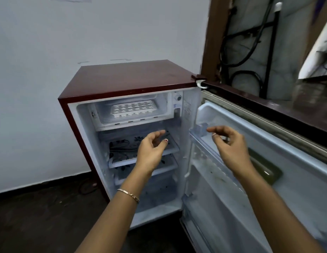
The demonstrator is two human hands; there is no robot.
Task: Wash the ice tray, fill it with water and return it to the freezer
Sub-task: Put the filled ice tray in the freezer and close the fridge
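Observation:
A white ice tray [134, 109] with several square cells lies flat in the freezer compartment [122, 123] at the top of a small maroon fridge [126, 77]. The fridge door [268, 143] stands wide open to the right. My left hand [151, 147] hovers in front of the upper shelf, below the freezer, with fingers apart and nothing in it. My right hand [230, 143] hangs near the top door rack [199, 130], fingers loosely curled and empty. Neither hand touches the tray.
Glass shelves [122, 157] with a dark flower pattern sit below the freezer. A thermostat dial [178, 97] is at the upper right inside. The white wall stands behind the fridge; a brown frame with black cables [250, 42] is at the right. The floor is dark.

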